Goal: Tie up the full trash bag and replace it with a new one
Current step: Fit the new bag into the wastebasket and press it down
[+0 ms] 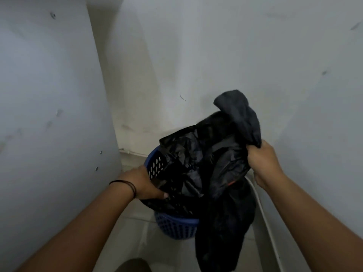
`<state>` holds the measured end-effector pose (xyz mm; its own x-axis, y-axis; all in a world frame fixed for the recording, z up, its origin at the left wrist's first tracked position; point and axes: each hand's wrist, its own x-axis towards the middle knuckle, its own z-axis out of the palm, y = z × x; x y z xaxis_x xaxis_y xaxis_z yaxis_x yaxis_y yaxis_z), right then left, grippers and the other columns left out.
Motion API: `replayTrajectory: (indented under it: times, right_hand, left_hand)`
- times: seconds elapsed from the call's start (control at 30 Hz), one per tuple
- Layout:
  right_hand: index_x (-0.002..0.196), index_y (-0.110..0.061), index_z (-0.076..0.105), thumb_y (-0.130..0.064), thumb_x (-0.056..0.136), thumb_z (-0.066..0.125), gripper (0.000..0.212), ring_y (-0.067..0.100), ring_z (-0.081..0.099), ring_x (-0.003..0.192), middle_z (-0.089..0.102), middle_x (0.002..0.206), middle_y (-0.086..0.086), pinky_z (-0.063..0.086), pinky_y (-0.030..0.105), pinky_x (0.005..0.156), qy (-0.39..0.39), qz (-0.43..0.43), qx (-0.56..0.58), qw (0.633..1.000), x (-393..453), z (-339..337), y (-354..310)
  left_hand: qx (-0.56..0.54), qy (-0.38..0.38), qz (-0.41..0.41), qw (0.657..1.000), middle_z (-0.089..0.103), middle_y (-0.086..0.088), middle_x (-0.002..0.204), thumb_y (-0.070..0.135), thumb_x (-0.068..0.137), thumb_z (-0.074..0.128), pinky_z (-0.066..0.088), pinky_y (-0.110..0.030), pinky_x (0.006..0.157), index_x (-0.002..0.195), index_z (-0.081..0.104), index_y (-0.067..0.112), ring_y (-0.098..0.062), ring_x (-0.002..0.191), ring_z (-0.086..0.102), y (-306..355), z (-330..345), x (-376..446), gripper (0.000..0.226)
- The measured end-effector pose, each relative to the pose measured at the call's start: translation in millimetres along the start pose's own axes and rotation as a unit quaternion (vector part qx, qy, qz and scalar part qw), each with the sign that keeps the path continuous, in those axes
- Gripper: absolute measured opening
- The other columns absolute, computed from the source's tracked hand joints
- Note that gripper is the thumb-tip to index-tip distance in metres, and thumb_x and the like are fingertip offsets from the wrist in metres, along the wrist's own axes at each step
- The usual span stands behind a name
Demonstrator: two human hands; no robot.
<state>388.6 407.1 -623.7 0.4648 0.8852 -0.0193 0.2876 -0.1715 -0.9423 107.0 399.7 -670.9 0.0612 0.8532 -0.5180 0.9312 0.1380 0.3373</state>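
Here, right hand clenched round black bag (left hand on bin).

Bin sits in a tight floor corner: grey wall close on its left, white wall just behind, a white pipe running down the floor's right edge. Bin mouth mostly choked by crumpled black bag, which spills over the near-right rim and hangs to the floor; left hand sits on the left rim. Open floor only on the near side, between the forearms.
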Motion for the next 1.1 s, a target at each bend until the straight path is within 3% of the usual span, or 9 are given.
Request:
replayTrajectory:
  times: [0.2,0.3,0.37,0.5,0.63,0.77,0.9,1.0,1.1]
  right_hand:
    - [0.103,-0.005,0.058,0.002,0.089,0.037,0.026,0.022,0.049,0.082,0.055,0.091,0.007,0.035,0.027,0.068,-0.059,-0.11,-0.258,0.958,0,14,18]
    - [0.1,-0.006,0.059,-0.002,0.089,0.04,0.022,0.031,0.057,0.093,0.063,0.106,0.015,0.044,0.033,0.076,-0.141,-0.117,-0.389,0.903,5,19,26]
    - [0.115,-0.013,0.057,-0.009,0.092,0.04,0.03,0.031,0.055,0.109,0.059,0.123,0.013,0.043,0.038,0.094,-0.215,-0.082,-0.464,0.855,5,21,28]
    - [0.125,-0.025,0.051,-0.013,0.096,0.035,0.035,0.027,0.046,0.124,0.05,0.138,0.004,0.026,0.04,0.111,-0.338,-0.078,-0.517,0.782,0,28,31]
    - [0.129,-0.023,0.051,-0.012,0.096,0.036,0.038,0.024,0.05,0.116,0.053,0.132,0.005,0.038,0.027,0.093,-0.388,-0.08,-0.522,0.755,0,34,37]
    - [0.092,-0.009,0.054,-0.01,0.093,0.041,0.013,0.019,0.051,0.075,0.058,0.084,0.003,0.038,0.028,0.057,-0.231,-0.101,-0.516,0.818,11,47,47]
    - [0.067,-0.009,0.047,-0.019,0.09,0.045,0.026,0.016,0.046,0.058,0.05,0.068,0.003,0.035,0.025,0.05,-0.128,0.023,-0.411,0.903,22,55,42]
    - [0.092,0.0,0.061,-0.025,0.089,0.048,0.028,0.023,0.052,0.067,0.058,0.078,0.011,0.043,0.028,0.063,-0.108,0.111,-0.291,0.944,25,65,31]
    - [0.112,-0.007,0.063,-0.03,0.091,0.052,0.033,0.027,0.065,0.089,0.07,0.101,0.013,0.054,0.038,0.083,-0.263,0.25,0.032,0.931,14,75,15]
  left_hand:
    - [-0.166,0.205,0.154,0.952,0.058,0.004,0.086,0.023,0.087,0.062,0.039,-0.008,0.052,0.114,0.047,0.017,-0.008,0.073,0.056,4,4,2,0.031]
    - [-0.195,0.271,0.263,0.905,0.056,0.004,0.119,0.031,0.088,0.061,0.044,-0.012,0.082,0.132,0.043,0.022,-0.009,0.108,0.054,21,13,18,0.048]
    - [-0.123,0.248,0.299,0.913,0.027,0.001,0.151,0.042,0.086,0.06,0.031,-0.03,0.112,0.146,0.024,0.024,-0.014,0.138,0.029,27,23,39,0.073]
    - [0.126,0.215,0.236,0.939,-0.017,-0.005,0.158,0.055,0.082,0.057,0.001,-0.046,0.119,0.149,-0.012,0.022,-0.026,0.146,-0.011,31,29,84,0.101]
    - [0.248,0.046,0.235,0.939,0.015,-0.01,0.157,0.053,0.08,0.06,0.006,-0.048,0.119,0.151,-0.001,0.021,-0.029,0.145,0.014,38,39,110,0.099]
    - [0.224,-0.137,0.137,0.955,0.058,-0.009,0.125,0.042,0.076,0.072,0.046,-0.038,0.1,0.134,0.047,0.015,-0.025,0.112,0.056,48,52,109,0.069]
    - [-0.069,0.131,0.085,0.985,0.06,-0.005,0.1,0.036,0.072,0.075,0.052,-0.031,0.08,0.106,0.052,0.009,-0.02,0.091,0.06,54,32,94,0.048]
    - [-0.347,0.097,0.117,0.926,0.064,-0.008,0.07,0.042,0.082,0.066,0.055,-0.029,0.066,0.067,0.052,0.013,-0.018,0.064,0.064,72,26,62,0.035]
    - [-0.449,0.06,0.168,0.876,0.069,-0.004,0.084,0.038,0.083,0.066,0.056,-0.028,0.072,0.087,0.064,0.01,-0.016,0.078,0.067,89,38,46,0.028]
